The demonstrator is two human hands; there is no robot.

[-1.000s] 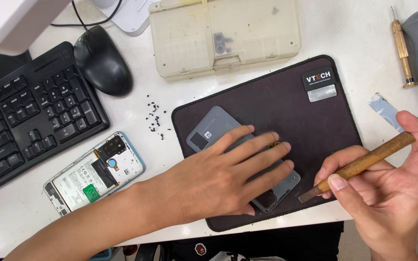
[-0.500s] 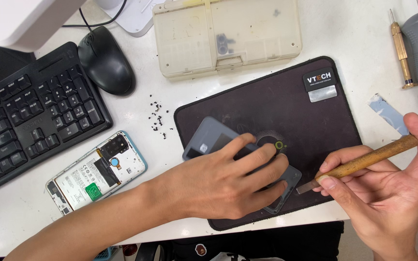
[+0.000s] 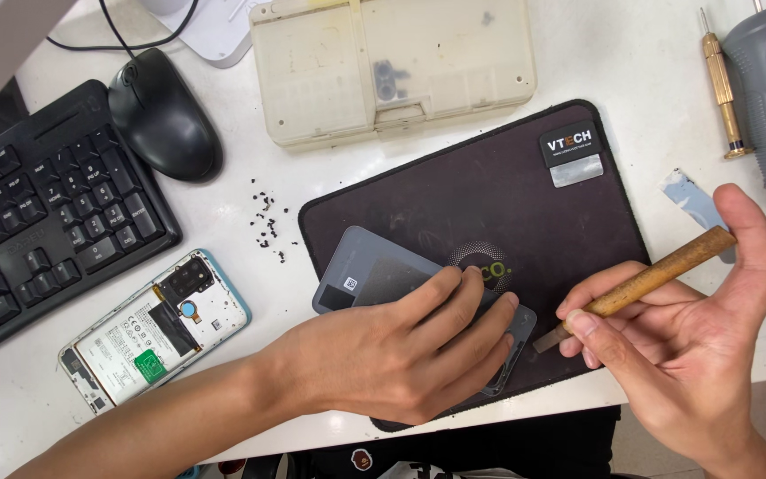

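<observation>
On a white tabletop (image 3: 631, 62) crowded with a keyboard (image 3: 42, 222), mouse (image 3: 163, 120), parts box (image 3: 392, 66) and opened phone (image 3: 152, 328), we press our left hand (image 3: 401, 355) flat on a grey phone cover (image 3: 374, 270) lying on the dark mat (image 3: 489, 195), while our right hand (image 3: 676, 346) grips a wooden-handled tool (image 3: 644, 284) at the cover's edge.

Grey phone cover (image 3: 374, 270) on dark brown mat (image 3: 454, 191); brown wooden-handled tool (image 3: 644, 279). Black keyboard (image 3: 42, 213) and mouse (image 3: 163, 115), white counter (image 3: 631, 53), beige case (image 3: 392, 62).
</observation>
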